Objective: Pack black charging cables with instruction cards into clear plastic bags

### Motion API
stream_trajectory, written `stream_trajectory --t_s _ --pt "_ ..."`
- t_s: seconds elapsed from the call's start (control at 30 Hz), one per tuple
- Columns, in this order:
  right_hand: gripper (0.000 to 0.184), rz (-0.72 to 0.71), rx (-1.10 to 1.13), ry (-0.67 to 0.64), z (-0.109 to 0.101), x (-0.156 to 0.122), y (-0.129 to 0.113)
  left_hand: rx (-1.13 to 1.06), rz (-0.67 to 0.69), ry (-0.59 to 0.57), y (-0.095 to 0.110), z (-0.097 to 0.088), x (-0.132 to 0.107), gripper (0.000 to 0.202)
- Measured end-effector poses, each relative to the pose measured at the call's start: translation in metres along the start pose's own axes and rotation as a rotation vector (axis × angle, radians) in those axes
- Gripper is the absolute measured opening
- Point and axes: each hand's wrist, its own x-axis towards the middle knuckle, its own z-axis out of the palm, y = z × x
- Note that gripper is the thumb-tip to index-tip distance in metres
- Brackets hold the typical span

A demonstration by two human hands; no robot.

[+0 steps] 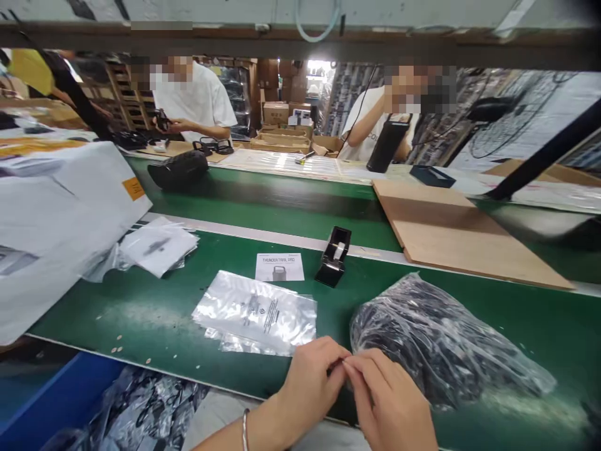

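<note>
My left hand [312, 382], a bracelet at its wrist, is closed in a pinch at the front edge of the green work surface [154, 326]. Its fingertips meet those of my right hand [392, 394], which pinches too; whatever lies between them is too small or hidden to make out. Just beyond my left hand lies a stack of clear printed plastic bags [256, 313]. Close to the right hand rests a clear plastic bag full of dark items [422, 338]. Behind the stack are a printed card [280, 267] reading "THUNDER TRAIL PRO" and a black tape dispenser [334, 257].
Bagged leaflets [159, 247] lie left beside a large white sack [61, 213]. A wooden board [464, 232] spans the back right. Below the left edge stands a blue bin [61, 394] with packed items. Across the line, two people handle black items, one a black cylinder [389, 144].
</note>
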Motion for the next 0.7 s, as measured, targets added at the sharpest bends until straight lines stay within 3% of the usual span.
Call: stream_trajectory --t_s 0.07,0.23,0.3,0.37,0.47,0.7 --pt "0.016 0.023 -0.004 -0.033 0.002 -0.001 0.005 0.006 -0.014 0.010 -0.002 -0.002 0.002 0.015" --pt "0.029 0.016 -0.198 -0.146 0.004 -0.001 0.007 0.001 -0.121 0.053 -0.006 -0.010 0.004 0.019" --pt "0.021 0.055 -0.203 -0.174 0.005 0.000 0.005 -0.004 -0.165 0.082 -0.009 -0.022 0.004 0.024" --pt "0.018 0.101 -0.184 -0.124 0.006 0.001 0.003 0.016 -0.206 0.137 -0.013 -0.044 0.002 0.027" --pt "0.020 0.110 -0.175 -0.033 0.009 0.001 0.003 0.112 -0.268 0.275 -0.030 -0.094 -0.002 0.025" --pt "0.025 -0.058 -0.184 -0.021 0.019 -0.003 0.014 0.502 -0.498 0.769 -0.094 -0.257 -0.030 0.025"
